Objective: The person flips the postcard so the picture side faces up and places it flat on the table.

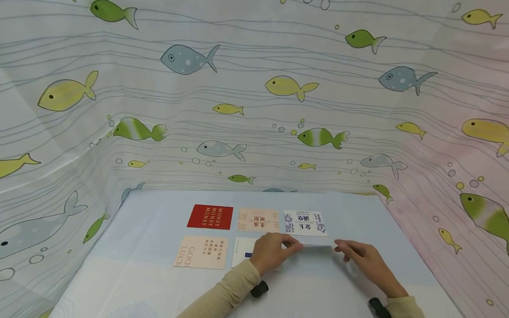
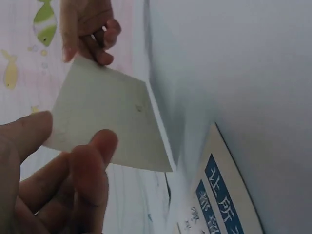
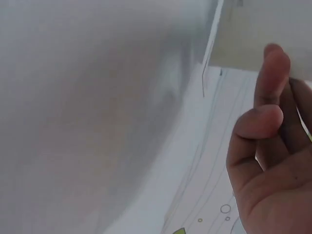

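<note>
My left hand [image 1: 273,252] pinches one edge of a thin card [image 2: 109,112] between thumb and fingers. The fingertips of my right hand [image 1: 367,263] hold the card at its opposite edge. Between the two hands the card stands nearly edge-on in the head view, above the table. Its plain pale face shows in the left wrist view, with a small faint mark near one side. Below my left hand lies a white card with blue blocks and characters [image 2: 219,195], partly hidden by that hand in the head view.
On the pale blue tabletop [image 1: 139,247] lie a red MONEY card [image 1: 210,217], a cream card with orange print [image 1: 258,220], a white card with purple print [image 1: 305,223] and a peach GOOD LUCK card [image 1: 202,252]. A fish-print curtain [image 1: 254,123] surrounds the table.
</note>
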### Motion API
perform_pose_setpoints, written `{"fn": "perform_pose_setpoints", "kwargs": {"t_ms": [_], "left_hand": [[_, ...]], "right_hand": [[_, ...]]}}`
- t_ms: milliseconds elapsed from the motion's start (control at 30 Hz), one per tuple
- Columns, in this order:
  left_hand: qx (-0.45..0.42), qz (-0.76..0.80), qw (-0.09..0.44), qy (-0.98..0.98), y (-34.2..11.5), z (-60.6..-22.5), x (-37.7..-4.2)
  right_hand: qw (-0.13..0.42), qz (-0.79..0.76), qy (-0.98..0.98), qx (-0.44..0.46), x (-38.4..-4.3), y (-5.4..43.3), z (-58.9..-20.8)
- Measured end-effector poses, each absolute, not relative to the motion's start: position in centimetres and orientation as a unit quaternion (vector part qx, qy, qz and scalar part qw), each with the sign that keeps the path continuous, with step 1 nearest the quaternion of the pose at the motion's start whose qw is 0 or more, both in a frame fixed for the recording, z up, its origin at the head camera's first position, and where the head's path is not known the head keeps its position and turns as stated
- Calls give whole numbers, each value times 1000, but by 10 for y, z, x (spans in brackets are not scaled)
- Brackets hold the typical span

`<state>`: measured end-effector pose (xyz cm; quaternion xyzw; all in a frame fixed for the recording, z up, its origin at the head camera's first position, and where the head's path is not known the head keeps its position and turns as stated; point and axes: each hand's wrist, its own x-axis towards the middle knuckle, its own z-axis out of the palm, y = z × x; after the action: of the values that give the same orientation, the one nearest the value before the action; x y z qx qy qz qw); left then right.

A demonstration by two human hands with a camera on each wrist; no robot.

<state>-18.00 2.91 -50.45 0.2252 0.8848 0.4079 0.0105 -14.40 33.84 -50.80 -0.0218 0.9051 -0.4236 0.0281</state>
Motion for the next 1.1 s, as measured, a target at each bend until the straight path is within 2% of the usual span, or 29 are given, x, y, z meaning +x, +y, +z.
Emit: {"fn": "perform_pose_setpoints", "kwargs": {"t_ms": [233, 367, 567, 1100], "left_hand": [[287, 313, 20, 905, 31, -501, -166], [327, 236, 7, 915, 33, -504, -157], [348, 163, 4, 923, 36, -507, -148], [344, 167, 13, 924, 37, -508, -155]], "right_hand": [[89, -410, 905, -69, -138, 349, -509], [119, -405, 901, -104, -134, 351, -513], [156, -393, 900, -104, -130, 346, -522], [143, -350, 920, -104, -137, 340, -525]]}}
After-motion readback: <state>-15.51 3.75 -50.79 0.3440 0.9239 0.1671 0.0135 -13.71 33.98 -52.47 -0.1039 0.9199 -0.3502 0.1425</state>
